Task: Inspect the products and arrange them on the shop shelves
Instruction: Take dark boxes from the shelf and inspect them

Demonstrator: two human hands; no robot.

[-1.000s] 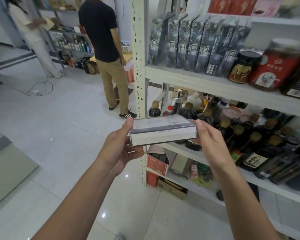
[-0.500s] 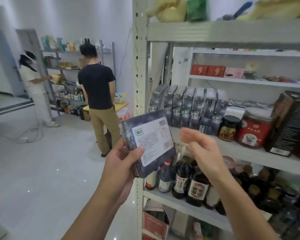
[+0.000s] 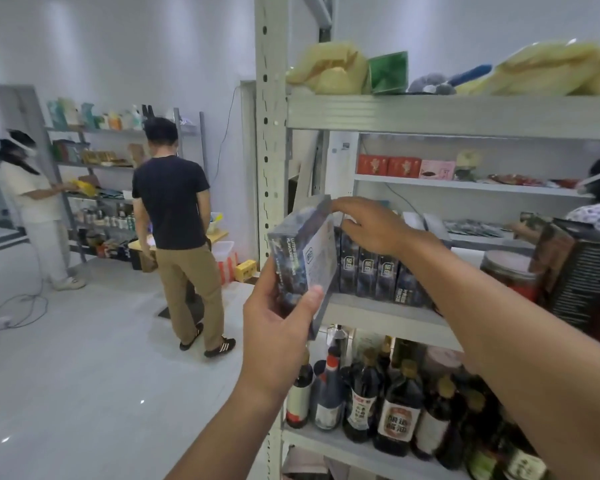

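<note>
A dark blue-grey box with a white label (image 3: 303,261) stands upright at the left end of the middle shelf (image 3: 378,315). My left hand (image 3: 278,327) grips its lower part from below, thumb on the front. My right hand (image 3: 371,225) reaches over, fingertips on the box's top right corner. Just right of it stands a row of matching dark boxes (image 3: 374,271) on the same shelf.
Dark sauce bottles (image 3: 395,403) fill the shelf below. A red-lidded jar (image 3: 510,271) and a black carton (image 3: 582,271) stand to the right. A white upright post (image 3: 272,133) borders the shelf. Three people are nearby: a person in a black shirt (image 3: 177,216), one by the far rack, one at the right edge.
The box turned from flat between both hands to upright in my left hand, then moved up to the row on the middle shelf. My right hand let go and now touches its top.
</note>
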